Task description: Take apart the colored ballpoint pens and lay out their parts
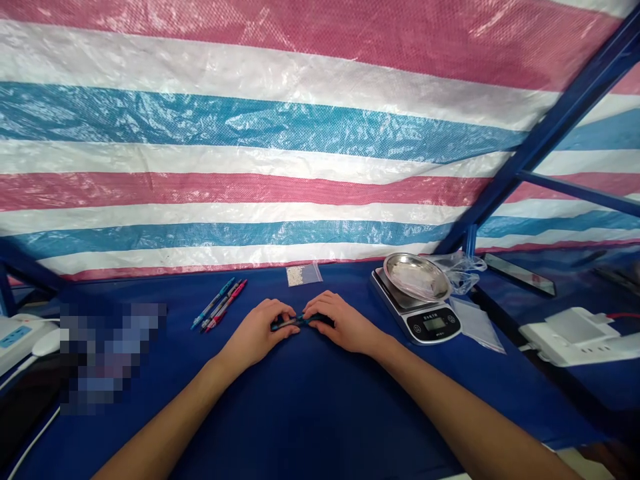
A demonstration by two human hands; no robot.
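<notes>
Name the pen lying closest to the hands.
The pink-and-red pen, rightmost of the three; the dark pen and the blue pen lie farther left.

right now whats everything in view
striped tarp: one, pink white blue, behind table
steel frame: one, blue, upper right
table cover: one, dark blue, underneath
pens: about three, blue grey pink, left of hands
bag of white beads: one, clear, far edge
kitchen scale: one, silver black, right of hands
steel bowl: one, silver, on scale
plastic bags: two, clear, beside scale
power strips: two, white, both sides
blurred patch: one, unclear, left side
slim object: one, dark, between hands
left hand: one, bare, holding it
right hand: one, bare, holding it
</notes>
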